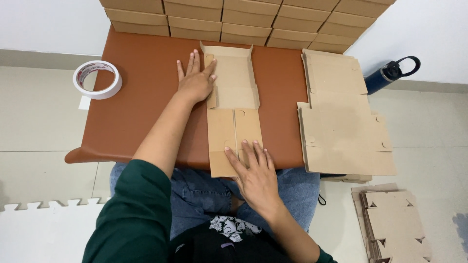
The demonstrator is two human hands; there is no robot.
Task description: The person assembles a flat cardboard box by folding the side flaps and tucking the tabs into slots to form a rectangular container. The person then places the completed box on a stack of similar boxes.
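A half-folded cardboard box (234,104) lies mid-surface (141,97), its long axis running away from the person. The left hand (196,80) presses its far-left flap and the right hand (256,175) its near end, fingers spread flat. A stack of flat cardboard (341,122) sits to the right.

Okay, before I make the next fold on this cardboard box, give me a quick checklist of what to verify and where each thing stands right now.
1. Left hand steadies the box blank at its left side flap: ok, palm flat against it.
2. Right hand pins the near panel: ok, fingers spread on it.
3. Far side flaps raised evenly: ok, both stand up.
4. Blank fully supported by the brown table: not ok, the near end overhangs the edge above the lap.
5. Stack of flat blanks clear of the work: ok, apart to the right.
6. Tape roll nearby: ok, at the table's left edge.
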